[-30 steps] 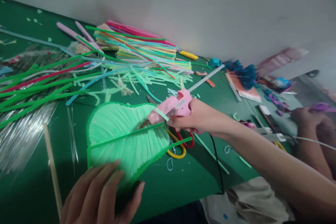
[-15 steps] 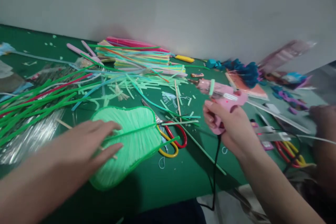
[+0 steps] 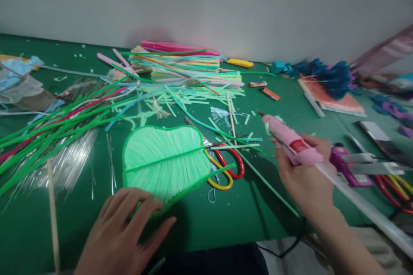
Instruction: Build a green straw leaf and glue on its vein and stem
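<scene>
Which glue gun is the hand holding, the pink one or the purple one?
The pink glue gun, gripped in the right hand. The purple glue gun lies on the table beside it.

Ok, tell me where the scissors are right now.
In the head view, the scissors lie on the green table just right of the green leaf, partly tucked under its edge, between the left hand and right hand.

Scissors [image 3: 226,167] crowd leaf [image 3: 164,161] — bare mat [image 3: 245,215] nearer.
</scene>
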`<state>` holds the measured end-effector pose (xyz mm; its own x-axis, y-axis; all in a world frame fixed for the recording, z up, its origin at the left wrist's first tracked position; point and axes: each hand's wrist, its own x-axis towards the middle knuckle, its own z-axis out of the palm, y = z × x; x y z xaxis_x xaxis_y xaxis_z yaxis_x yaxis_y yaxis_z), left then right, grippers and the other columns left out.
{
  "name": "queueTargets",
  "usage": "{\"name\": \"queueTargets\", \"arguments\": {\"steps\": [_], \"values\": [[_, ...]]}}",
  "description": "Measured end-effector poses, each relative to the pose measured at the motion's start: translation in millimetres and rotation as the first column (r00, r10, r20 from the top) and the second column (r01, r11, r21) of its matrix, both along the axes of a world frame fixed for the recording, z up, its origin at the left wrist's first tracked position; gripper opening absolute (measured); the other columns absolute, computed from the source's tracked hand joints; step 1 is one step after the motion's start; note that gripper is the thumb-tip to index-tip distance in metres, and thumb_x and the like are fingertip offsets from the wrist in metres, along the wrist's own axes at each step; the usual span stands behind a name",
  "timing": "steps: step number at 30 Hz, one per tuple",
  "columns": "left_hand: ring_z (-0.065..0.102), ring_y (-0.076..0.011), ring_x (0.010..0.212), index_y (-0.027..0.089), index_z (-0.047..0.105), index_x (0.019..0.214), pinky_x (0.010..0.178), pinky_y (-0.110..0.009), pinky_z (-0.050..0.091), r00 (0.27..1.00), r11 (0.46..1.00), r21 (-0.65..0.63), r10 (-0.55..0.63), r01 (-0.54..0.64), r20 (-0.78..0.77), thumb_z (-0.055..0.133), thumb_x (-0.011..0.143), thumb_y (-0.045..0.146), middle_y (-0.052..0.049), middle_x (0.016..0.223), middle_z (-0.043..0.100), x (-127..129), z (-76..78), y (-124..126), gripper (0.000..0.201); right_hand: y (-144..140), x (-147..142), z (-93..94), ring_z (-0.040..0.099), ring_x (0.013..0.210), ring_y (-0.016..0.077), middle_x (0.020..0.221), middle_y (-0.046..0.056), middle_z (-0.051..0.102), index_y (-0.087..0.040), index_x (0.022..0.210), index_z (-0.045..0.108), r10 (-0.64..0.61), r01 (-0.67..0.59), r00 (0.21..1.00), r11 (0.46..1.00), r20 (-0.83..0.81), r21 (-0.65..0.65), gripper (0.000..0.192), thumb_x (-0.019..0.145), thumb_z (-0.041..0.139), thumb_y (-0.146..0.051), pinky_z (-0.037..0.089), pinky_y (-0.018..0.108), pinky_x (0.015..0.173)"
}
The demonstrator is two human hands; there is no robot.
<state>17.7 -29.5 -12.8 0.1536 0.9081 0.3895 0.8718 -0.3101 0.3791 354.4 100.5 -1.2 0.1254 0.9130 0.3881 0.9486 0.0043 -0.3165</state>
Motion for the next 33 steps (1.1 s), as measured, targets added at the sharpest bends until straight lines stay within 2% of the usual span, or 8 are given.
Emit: {"name": "queueTargets", "arguments": {"steps": [5,9,19,22,24,26,28,33], "values": [[0.06,-0.024,0.091,0.02,0.064,0.097,0.083,-0.04,0.048,0.996,0.993,0.083,0.089,-0.088,-0.008,0.07,0.088,0.027,-0.006,0.094,0.063,14.7,-17.8,-12.5,0.013,16.7,24.9,-17.6,0.059,0.099,0.0367,0.107,0.022,0.059,-0.011,0.114,0.055,0.201,-0.184,0.959,0.977,0.198,-0.104,0.034,0.088,0.049,-0.033,0.047,0.047,0.083],[0.06,-0.0247,0.091,0.02,0.063,0.094,0.083,-0.041,0.049,0.994,0.991,0.086,0.101,-0.103,0.029,0.07,0.088,0.026,-0.006,0.091,0.063,12.7,-20.8,-12.8,0.011,23.5,40.3,-26.8,0.057,0.098,0.0389,0.104,0.024,0.055,-0.008,0.111,0.053,0.292,-0.258,0.928,0.951,0.23,-0.17,0.038,0.084,0.051,-0.034,0.048,0.053,0.083],[0.062,-0.0262,0.087,0.016,0.063,0.101,0.076,-0.042,0.049,0.991,0.994,0.083,0.077,-0.067,-0.111,0.068,0.09,0.029,-0.008,0.093,0.065,26.0,-12.5,-3.6,0.017,17.9,34.5,-19.7,0.064,0.079,0.0274,0.105,0.015,0.056,-0.017,0.111,0.048,0.156,-0.142,0.98,0.983,0.126,-0.112,0.045,0.078,0.061,-0.043,0.056,0.043,0.067],[0.062,-0.0247,0.095,0.017,0.062,0.105,0.084,-0.04,0.051,0.997,0.997,0.042,0.062,-0.06,-0.045,0.064,0.093,0.03,-0.007,0.099,0.065,21.5,-13.7,-8.7,0.017,21.6,42.3,-19.1,0.065,0.078,0.0306,0.094,0.012,0.061,-0.02,0.104,0.051,0.205,-0.182,0.973,0.964,0.105,-0.195,0.035,0.077,0.06,-0.041,0.057,0.047,0.066],[0.061,-0.0226,0.097,0.018,0.062,0.106,0.087,-0.038,0.051,0.998,0.998,0.026,0.064,-0.064,0.009,0.064,0.093,0.029,-0.006,0.1,0.063,18.8,-14.5,-12.8,0.017,18.4,42.2,-11.3,0.065,0.093,0.0381,0.099,0.014,0.063,-0.02,0.104,0.054,0.278,-0.246,0.954,0.938,0.11,-0.244,0.033,0.079,0.059,-0.04,0.055,0.057,0.079],[0.061,-0.0209,0.096,0.018,0.061,0.104,0.087,-0.036,0.051,0.995,0.996,0.024,0.085,-0.086,0.046,0.065,0.093,0.027,-0.006,0.1,0.062,18.2,-14.6,-15.3,0.015,9.4,31.0,2.0,0.057,0.118,0.0437,0.118,0.018,0.062,-0.021,0.111,0.058,0.375,-0.336,0.919,0.907,0.123,-0.255,0.034,0.082,0.058,-0.038,0.046,0.065,0.097],[0.06,-0.0202,0.097,0.018,0.062,0.102,0.088,-0.035,0.05,0.991,0.992,0.026,0.118,-0.12,0.065,0.065,0.092,0.024,-0.006,0.101,0.061,19.2,-14.1,-15.9,0.012,-2.4,8.3,15.6,0.052,0.128,0.0402,0.135,0.018,0.056,-0.022,0.123,0.058,0.511,-0.482,0.849,0.853,0.136,-0.2,0.035,0.09,0.057,-0.034,0.044,0.062,0.104],[0.061,-0.0195,0.096,0.018,0.063,0.099,0.089,-0.035,0.049,0.987,0.99,0.025,0.135,-0.138,0.092,0.066,0.092,0.022,-0.006,0.1,0.061,20.5,-13.3,-15.5,0.009,-14.7,-55.6,22.0,0.06,0.12,0.0264,0.131,0.013,0.061,-0.024,0.135,0.053,0.829,-0.81,0.558,0.55,0.019,-0.201,0.042,0.095,0.063,-0.02,0.053,0.044,0.097]]}}
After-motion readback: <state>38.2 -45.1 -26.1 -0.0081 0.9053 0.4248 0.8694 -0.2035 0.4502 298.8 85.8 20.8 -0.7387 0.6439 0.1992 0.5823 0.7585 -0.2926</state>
